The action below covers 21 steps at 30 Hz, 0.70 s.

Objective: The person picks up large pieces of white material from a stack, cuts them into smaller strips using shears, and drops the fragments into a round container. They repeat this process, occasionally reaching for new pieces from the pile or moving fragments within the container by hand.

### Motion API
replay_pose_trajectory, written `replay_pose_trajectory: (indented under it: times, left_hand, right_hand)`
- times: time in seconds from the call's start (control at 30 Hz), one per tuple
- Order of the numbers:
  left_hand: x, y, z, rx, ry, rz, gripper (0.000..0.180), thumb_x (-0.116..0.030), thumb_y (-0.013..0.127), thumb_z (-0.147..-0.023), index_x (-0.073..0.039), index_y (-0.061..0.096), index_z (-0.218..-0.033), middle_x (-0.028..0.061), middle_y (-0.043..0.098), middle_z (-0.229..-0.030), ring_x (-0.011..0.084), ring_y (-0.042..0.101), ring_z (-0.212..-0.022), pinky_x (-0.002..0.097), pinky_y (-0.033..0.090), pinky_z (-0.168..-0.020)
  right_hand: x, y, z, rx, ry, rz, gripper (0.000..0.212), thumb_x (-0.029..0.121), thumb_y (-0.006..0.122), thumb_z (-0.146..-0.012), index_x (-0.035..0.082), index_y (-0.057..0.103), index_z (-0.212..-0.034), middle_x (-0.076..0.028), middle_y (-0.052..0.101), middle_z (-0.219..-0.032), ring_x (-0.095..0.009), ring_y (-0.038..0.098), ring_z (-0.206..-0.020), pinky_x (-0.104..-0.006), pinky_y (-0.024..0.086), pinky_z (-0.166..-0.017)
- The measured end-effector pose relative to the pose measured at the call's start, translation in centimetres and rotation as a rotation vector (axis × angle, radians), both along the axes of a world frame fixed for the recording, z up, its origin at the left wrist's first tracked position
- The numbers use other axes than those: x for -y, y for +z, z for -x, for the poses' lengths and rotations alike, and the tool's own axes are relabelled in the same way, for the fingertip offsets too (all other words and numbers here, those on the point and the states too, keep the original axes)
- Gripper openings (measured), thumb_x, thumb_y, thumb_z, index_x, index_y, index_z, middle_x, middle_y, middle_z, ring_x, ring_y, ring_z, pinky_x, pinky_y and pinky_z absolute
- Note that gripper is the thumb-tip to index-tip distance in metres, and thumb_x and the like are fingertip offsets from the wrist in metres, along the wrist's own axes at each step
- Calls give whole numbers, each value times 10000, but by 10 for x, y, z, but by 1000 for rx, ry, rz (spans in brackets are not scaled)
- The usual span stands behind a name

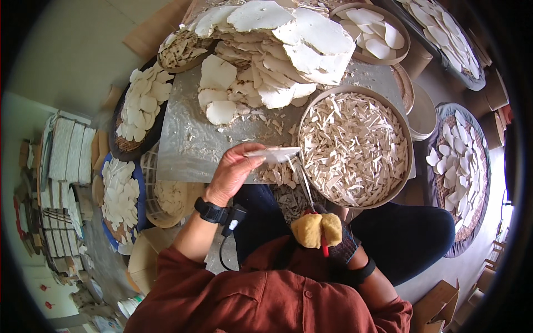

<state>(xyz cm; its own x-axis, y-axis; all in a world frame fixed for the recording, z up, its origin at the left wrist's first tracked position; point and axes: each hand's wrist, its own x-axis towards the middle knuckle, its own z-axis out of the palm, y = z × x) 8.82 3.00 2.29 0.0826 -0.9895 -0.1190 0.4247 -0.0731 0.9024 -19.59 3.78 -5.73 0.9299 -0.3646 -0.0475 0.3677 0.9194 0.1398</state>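
My left hand (232,171) pinches a thin, flat white piece (272,154) between thumb and fingers, over the near edge of the grey table. My right hand (347,245), in a dark glove, is closed around a pair of scissors (306,186) with red handles. Yellow padding (316,230) covers the grip and hides most of the fingers. The scissor blades point away from me and reach the right end of the white piece; whether they are open there I cannot tell. Right beside the blades stands a round tray (412,150) full of narrow white cut strips.
A tall heap of large white slabs (277,50) covers the back of the grey table (180,136). Round trays of white discs (369,30) stand behind, left and right. A woven basket (158,208) sits low at left. White stacks (69,150) fill a shelf at far left.
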Motion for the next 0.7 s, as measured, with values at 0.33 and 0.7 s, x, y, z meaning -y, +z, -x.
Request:
replay_pose_trajectory:
  times: [0.33, 0.7]
  left_hand:
    - [14, 2, -1, 738, 14, 360, 428, 242, 460, -611, -65, 716, -765, 116, 423, -1430, 271, 350, -1361, 362, 321, -1099]
    - [30, -6, 27, 802, -48, 421, 361, 213, 497, -612, -49, 705, -746, 144, 449, -1415, 274, 404, -1328, 338, 371, -1045]
  right_hand:
    - [-3, 0, 1, -185, -31, 571, 281, 79, 564, -919, 18, 556, -1193, -115, 602, -1181, -199, 581, -1093, -316, 443, -975]
    - [-16, 8, 12, -504, -138, 927, 266, 79, 602, -890, 37, 590, -1152, -119, 627, -1135, -212, 602, -1051, -323, 461, -938]
